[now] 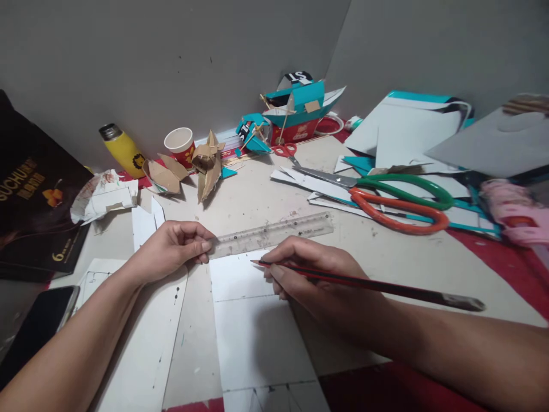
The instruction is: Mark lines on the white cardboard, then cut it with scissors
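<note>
My left hand [182, 246] pinches the left end of a clear plastic ruler [274, 232], which lies along the far edge of a white card strip [244, 326]. Drawn lines cross the strip, with slanted marks at its near end. In my right hand [315, 272] is a red and black pencil [377, 283], its tip just over the card near the ruler's lower edge. Whether the tip touches the card I cannot tell. Another marked white card piece [150, 343] lies beneath my left forearm.
Large scissors [398, 200] with green and orange handles rest on card scraps at the right. Behind stand a paper cup [179, 143], a yellow bottle [122, 151], folded cardboard shapes [208, 169] and a teal card boat [300, 114]. A phone [38, 326] and dark box [38, 194] are left.
</note>
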Demonstrator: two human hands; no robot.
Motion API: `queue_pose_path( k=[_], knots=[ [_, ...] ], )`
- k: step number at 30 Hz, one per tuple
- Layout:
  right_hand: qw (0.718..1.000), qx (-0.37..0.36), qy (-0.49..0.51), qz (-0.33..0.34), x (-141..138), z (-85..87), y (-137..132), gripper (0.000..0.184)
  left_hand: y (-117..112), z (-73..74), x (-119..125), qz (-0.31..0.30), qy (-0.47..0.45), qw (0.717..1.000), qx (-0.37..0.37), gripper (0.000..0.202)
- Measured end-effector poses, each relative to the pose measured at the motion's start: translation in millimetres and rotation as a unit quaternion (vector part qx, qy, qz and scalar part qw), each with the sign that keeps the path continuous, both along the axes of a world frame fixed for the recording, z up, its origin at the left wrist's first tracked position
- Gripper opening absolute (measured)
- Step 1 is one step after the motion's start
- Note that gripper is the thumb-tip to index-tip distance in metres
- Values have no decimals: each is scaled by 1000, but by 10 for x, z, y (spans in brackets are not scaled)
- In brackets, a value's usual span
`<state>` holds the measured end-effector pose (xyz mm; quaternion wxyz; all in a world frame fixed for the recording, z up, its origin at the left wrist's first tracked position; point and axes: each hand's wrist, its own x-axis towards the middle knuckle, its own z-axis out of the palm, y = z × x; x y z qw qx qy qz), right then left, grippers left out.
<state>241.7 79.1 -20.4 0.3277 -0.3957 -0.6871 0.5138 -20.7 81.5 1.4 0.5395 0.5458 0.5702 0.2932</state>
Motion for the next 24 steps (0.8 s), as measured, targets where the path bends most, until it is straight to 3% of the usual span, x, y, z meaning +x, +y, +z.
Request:
queue_pose_path(
  k=[7, 15, 20, 24],
  knots=[
    [999, -47, 27, -1, -29, -9, -13, 6, -4, -5, -7, -14, 29, 999, 4, 21],
    [975, -203, 78, -33, -91, -8, 60, 14, -2, -36, -3, -35, 29, 998, 35, 22],
    [968, -241, 61, 13, -71, 206, 163, 24, -15, -53, -15, -50, 35, 997, 53, 20],
    [978, -200, 55, -3, -162, 398, 130, 19, -12, -57, -16, -55, 43, 996, 60, 18]
  ],
)
